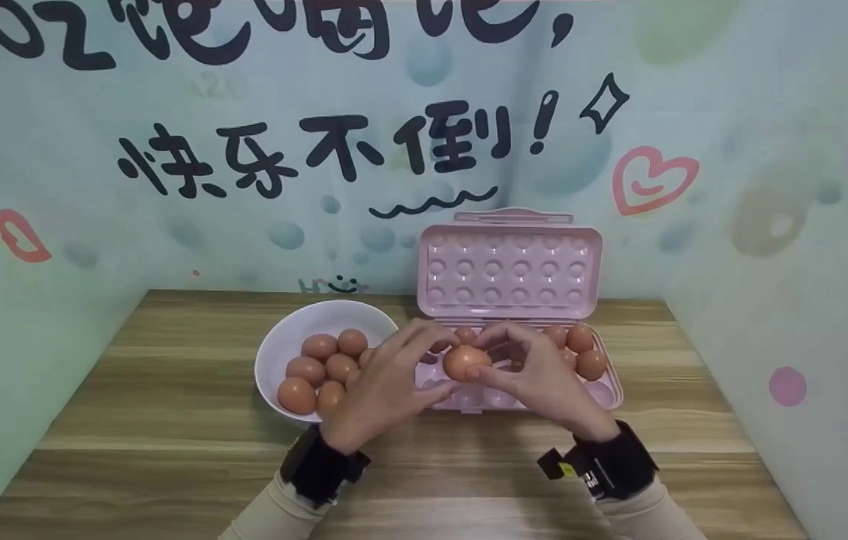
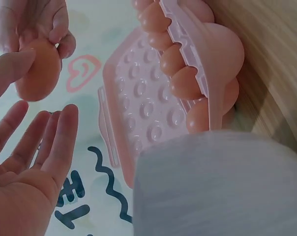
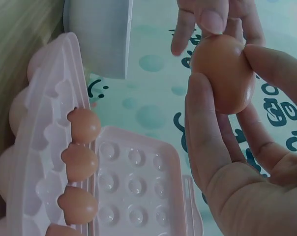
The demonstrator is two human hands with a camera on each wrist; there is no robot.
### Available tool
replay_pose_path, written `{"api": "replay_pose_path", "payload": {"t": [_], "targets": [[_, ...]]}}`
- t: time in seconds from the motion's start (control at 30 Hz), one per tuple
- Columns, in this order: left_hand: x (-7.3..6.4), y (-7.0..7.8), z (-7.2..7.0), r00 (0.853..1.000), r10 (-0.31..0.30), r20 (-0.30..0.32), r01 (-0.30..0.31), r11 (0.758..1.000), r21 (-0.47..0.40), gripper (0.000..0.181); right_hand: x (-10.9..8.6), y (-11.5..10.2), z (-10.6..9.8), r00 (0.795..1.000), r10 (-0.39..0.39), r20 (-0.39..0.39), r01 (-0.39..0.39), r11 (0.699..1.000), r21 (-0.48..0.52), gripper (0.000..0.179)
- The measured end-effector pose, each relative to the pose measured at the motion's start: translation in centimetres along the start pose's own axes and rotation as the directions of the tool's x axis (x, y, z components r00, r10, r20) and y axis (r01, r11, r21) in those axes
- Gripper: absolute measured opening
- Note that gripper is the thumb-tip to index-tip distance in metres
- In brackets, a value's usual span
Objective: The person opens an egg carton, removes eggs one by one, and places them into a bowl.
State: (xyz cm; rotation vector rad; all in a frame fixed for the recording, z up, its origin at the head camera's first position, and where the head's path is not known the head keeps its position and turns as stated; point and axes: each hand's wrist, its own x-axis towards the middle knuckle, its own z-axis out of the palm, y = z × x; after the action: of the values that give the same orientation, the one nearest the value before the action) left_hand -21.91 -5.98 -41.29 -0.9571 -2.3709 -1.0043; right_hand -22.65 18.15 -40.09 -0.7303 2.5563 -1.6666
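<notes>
Pinching an egg (image 1: 465,364): right hand (image 1: 540,371); left hand (image 1: 392,382) spread. Backdrop (image 1: 349,90): "快乐不倒!"

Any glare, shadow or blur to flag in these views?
Head: soft shadow on the tabletop in front of the pink carton, pale sheen nearer the camera; left wrist: the close bowl looks soft and washed out; right wrist: small highlights on the egg and the lid, colours rather hazy.

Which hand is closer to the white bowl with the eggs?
Left. The left hand overlaps the right side of the white bowl in the head view; the right hand is farther right, over the pink egg carton.
</notes>
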Motion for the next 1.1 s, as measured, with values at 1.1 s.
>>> {"api": "replay_pose_path", "payload": {"t": [1.1], "targets": [[-1.2, -5.6, -9.3, 0.971, -0.236, 0.032, 0.23, 0.964, 0.13, 0.04, -0.3, 0.0, -3.4, 0.994, -0.026, -0.109, 0.013, 0.992, -0.125, 0.039]]}}
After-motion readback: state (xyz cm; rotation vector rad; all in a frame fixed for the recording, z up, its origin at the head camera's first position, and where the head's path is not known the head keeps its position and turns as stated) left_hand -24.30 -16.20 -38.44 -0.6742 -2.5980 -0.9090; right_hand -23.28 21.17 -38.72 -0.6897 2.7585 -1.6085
